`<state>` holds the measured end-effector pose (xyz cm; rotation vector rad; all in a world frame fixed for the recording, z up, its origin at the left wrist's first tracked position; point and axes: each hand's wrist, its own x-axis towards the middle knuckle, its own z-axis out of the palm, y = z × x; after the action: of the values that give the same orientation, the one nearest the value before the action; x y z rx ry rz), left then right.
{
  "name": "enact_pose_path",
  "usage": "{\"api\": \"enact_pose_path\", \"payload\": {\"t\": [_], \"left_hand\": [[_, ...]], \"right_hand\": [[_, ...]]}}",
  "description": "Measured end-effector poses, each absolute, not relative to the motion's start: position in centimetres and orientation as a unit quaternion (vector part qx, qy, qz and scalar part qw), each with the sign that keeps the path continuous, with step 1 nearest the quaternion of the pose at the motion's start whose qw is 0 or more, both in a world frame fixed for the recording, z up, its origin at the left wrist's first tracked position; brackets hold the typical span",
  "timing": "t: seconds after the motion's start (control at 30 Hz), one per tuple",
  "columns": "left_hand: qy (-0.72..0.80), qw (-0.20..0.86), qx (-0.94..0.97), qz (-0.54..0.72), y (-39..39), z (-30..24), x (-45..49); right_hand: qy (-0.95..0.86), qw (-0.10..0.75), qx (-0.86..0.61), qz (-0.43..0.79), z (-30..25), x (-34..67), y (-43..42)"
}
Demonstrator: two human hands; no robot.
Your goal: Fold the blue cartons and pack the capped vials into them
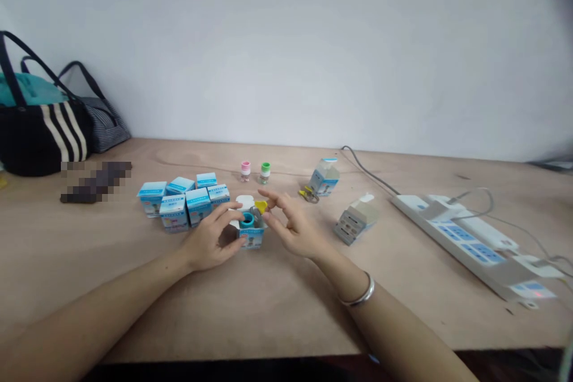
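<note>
Left hand [209, 240], right hand [296, 228], both half-curled

The table [111, 250] has a top of pale plywood. At ten o'clock lie a black bag with cream stripes [40, 143] and a grey striped bag [106, 128], and a pixelated dark object [96, 182] is just beside them. Small blue-and-white cartons [183, 203] stand together at eleven o'clock. Two small capped pieces, one pink [245, 171] and one green [265, 172], are at twelve o'clock. Two opened cartons [324, 178] [356, 221] stand at one o'clock, and a white power strip [465, 245] lies at three o'clock.
</note>
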<state>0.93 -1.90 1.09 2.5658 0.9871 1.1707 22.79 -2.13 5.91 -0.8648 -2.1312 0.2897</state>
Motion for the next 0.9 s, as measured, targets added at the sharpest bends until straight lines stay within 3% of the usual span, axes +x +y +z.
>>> {"api": "enact_pose_path", "payload": {"t": [0.3, 0.4, 0.53, 0.63, 0.73, 0.9], "left_hand": [[0.331, 0.085, 0.857, 0.387, -2.0, 1.2, 0.9], [0.334, 0.085, 0.855, 0.388, -2.2, 1.2, 1.0], [0.323, 0.097, 0.833, 0.438, -2.2, 0.7, 1.4], [0.286, 0.141, 0.813, 0.486, -1.9, 0.2, 1.7], [0.290, 0.147, 0.825, 0.462, -2.0, 0.3, 1.8], [0.343, 0.097, 0.840, 0.410, -2.6, 1.2, 1.6]], "right_hand": [[-0.861, 0.346, -0.369, 0.053, 6.3, 22.5, -2.3], [-0.851, 0.367, -0.368, 0.073, 5.9, 22.4, -2.2], [-0.774, 0.470, -0.399, 0.145, 4.9, 22.2, -1.5], [-0.689, 0.520, -0.417, 0.284, 4.2, 22.2, -0.8], [-0.627, 0.515, -0.404, 0.424, 3.7, 22.2, -0.5], [-0.629, 0.463, -0.409, 0.471, 3.6, 21.9, -0.9]]}}
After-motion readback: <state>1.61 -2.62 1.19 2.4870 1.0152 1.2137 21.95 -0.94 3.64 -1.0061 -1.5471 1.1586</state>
